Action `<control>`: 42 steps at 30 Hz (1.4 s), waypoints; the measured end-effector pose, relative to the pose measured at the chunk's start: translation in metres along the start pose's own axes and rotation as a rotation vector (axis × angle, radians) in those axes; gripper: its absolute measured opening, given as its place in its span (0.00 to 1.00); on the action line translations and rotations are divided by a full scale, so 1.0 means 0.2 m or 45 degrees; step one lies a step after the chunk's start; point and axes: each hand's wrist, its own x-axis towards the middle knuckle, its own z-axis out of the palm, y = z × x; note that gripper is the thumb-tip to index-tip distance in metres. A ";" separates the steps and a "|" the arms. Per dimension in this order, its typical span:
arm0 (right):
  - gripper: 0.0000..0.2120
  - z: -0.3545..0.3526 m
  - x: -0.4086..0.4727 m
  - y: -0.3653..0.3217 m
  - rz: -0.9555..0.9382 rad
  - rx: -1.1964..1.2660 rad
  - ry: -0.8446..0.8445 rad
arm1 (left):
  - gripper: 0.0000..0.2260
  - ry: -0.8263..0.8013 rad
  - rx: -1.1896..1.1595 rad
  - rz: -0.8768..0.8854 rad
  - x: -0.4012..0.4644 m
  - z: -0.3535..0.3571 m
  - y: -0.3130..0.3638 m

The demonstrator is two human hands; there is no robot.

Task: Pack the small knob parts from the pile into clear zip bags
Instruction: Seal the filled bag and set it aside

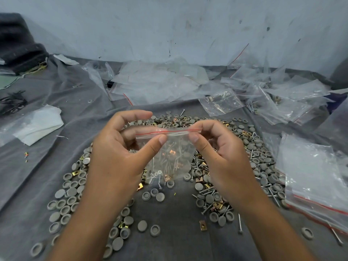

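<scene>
A creased grey cloth sheet (47,102) covers the whole work surface below a scuffed pale wall (169,25), and most of what lies on it is still unpacked. Across the far side sprawls a loose heap of empty clear zip bags with red seal lines (160,81), and a flatter stack of the same bags (310,172) lies at the right edge, so plenty of bags appear to be waiting. Nearer, a broad horseshoe-shaped pile of small round grey knob caps mixed with silver screws and brass-coloured square clips (254,157) curves around both forearms, thick on the right and thinner down the left; by the look of it, the bulk of the job remains. Held up over the middle of that pile is one small clear zip bag with a red line along its top (169,157), already carrying screws, a few copper-toned clips and what look like caps. The left hand (120,153) pinches the bag's top strip between thumb and curled forefinger, and the right hand (222,147) pinches the same strip further along, thumb in front, other fingers curled behind. I judge this bag filled and at the sealing step; whether the zip is pressed shut along its length cannot be told.
</scene>
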 end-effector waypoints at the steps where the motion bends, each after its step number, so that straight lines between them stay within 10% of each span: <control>1: 0.03 0.00 0.00 0.00 -0.004 -0.006 -0.002 | 0.19 -0.004 0.002 -0.001 0.00 0.00 0.00; 42: 0.07 0.09 -0.05 -0.05 -0.056 -0.073 0.036 | 0.16 -0.091 0.206 0.211 -0.01 0.04 0.01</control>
